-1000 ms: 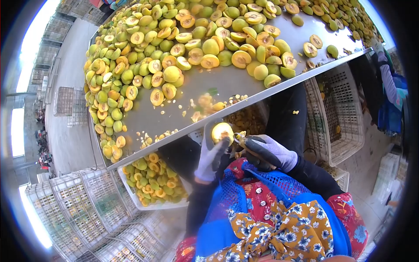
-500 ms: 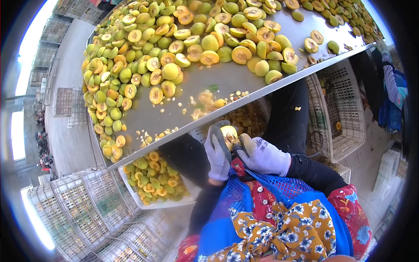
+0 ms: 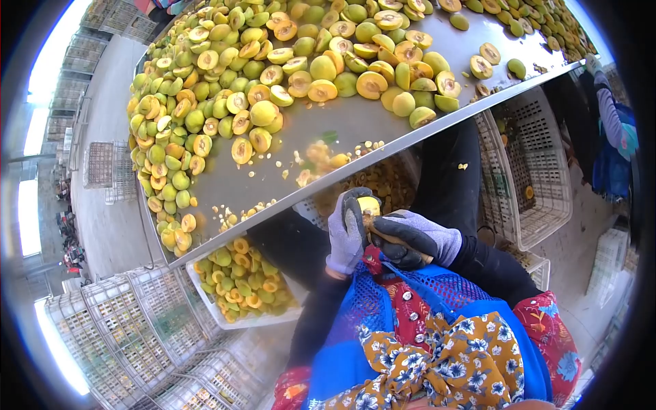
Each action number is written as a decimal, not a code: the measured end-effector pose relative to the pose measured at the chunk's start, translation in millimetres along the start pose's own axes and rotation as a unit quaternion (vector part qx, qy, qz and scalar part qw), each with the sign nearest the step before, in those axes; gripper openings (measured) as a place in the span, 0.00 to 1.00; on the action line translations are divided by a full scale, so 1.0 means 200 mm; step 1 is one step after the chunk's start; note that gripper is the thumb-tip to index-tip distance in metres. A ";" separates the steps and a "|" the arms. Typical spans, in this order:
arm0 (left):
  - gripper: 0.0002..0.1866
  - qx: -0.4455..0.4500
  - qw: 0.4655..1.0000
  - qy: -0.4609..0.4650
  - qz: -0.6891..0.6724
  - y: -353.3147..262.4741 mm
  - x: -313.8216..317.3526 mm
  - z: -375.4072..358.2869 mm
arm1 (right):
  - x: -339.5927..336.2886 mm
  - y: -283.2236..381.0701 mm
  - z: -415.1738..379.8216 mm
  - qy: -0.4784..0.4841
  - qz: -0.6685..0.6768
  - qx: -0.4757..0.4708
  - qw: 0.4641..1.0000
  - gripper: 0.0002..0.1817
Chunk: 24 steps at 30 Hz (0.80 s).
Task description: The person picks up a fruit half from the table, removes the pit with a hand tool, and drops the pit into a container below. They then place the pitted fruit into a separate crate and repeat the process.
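Observation:
My left hand [image 3: 345, 232], in a grey glove with dark fingers, is closed around a yellow apricot-like fruit half [image 3: 369, 206] just below the table's edge. Pressed close to it is my right hand [image 3: 418, 236], gloved the same way, with its dark palm side turned up and fingers curled. A brownish handle end [image 3: 428, 259] shows at the base of that palm; the tool's working tip is hidden at the fruit. Both hands are above my lap, in front of the blue mesh apron [image 3: 444, 290].
The metal table [image 3: 273, 164] bears a large heap of halved fruit [image 3: 225, 89] and loose scraps. A white crate of fruit halves [image 3: 246, 283] stands below left, and a basin of scraps [image 3: 388, 181] under the edge. White crates [image 3: 547, 205] stand right; another person's arm [image 3: 610, 113] is beyond.
My right hand has rolled over, so its dark palm side and the brownish handle end now show. My left hand still holds the fruit half, turned slightly.

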<state>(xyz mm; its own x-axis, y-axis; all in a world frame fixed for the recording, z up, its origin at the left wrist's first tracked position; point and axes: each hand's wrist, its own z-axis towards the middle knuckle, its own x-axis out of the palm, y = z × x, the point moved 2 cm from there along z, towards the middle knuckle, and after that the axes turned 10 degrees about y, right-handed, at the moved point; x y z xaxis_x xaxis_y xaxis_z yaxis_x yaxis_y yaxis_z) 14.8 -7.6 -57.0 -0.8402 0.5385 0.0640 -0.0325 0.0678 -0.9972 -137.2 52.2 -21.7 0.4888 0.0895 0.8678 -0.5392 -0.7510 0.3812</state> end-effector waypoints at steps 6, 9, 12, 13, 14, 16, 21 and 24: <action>0.22 -0.031 0.997 0.063 0.026 -0.05 0.01 -0.01 | 0.03 0.04 -0.04 0.006 -0.011 0.021 1.000 0.20; 0.22 -0.022 0.994 0.098 -0.033 -0.06 0.02 0.00 | 0.04 -0.02 -0.04 0.034 0.217 0.054 0.974 0.21; 0.24 -0.005 0.995 0.087 -0.051 -0.05 0.04 0.02 | -0.09 -0.13 0.00 0.163 0.375 0.056 0.911 0.22; 0.24 -0.014 0.994 0.065 -0.083 -0.02 0.05 0.03 | -0.10 -0.14 0.01 0.173 0.391 0.046 0.903 0.22; 0.24 -0.022 0.992 0.043 -0.115 0.00 0.06 0.03 | -0.10 -0.14 0.02 0.183 0.406 0.037 0.895 0.23; 0.21 0.028 0.996 -0.044 0.071 -0.07 0.05 0.03 | -0.05 -0.07 0.00 0.231 0.370 -0.039 0.899 0.24; 0.20 0.018 0.912 -0.124 0.390 -0.17 -0.21 -0.15 | -0.01 0.05 0.01 0.102 0.152 -0.031 0.983 0.23; 0.17 -0.124 0.916 -0.332 0.187 -0.10 -0.60 -0.44 | -0.06 0.05 0.04 -0.016 -0.006 -0.027 0.999 0.19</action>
<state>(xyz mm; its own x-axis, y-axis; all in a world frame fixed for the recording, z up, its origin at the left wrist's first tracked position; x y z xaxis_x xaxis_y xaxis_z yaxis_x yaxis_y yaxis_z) 162.7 0.0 -41.2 -0.9140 -0.0618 -0.4009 0.3799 0.2160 -0.8994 -143.3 39.0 -30.4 0.5165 0.0761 0.8529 -0.5691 -0.7137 0.4083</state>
